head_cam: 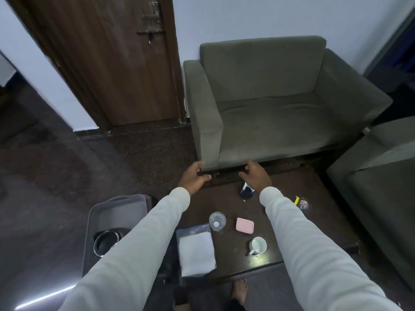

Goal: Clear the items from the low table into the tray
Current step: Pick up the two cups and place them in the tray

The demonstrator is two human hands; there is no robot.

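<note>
Dark wood forms the low table (318, 212), which carries the items to be cleared. Near its front edge lies a white folded cloth in a clear bag (197, 250); just beyond it stands a clear drinking glass (217, 221), seen from above. Right of the glass sits a pink rounded case (245, 225), and nearer the viewer a white mug (258, 245) lies tipped toward the camera, handle at lower left. A dark bottle-like object with a white patch (247, 190) stands farther back, partly hidden by the right wrist. At the table's right side a small yellow item (296, 199) lies beside a dark rounded object (303, 204) too blurred to identify.

Grey tray (116, 212) sits on the floor just left of the table, partly covered by the left sleeve; a round steel bowl (105, 242) rests in its near half.

Both arms, in pale long sleeves, reach forward over the scene. Left hand (193, 177) hangs past the table's far left corner, fingers loosely curled and apart, holding nothing. Right hand (256, 173) hovers over the table's far edge, fingers likewise relaxed and spread, gripping nothing.

Beyond the table stands an olive-green armchair (269, 104); a second one (381, 176) flanks the right. A brown wooden door (116, 63) occupies the upper left, against a pale wall. A bare foot (240, 290) shows at bottom centre.
</note>
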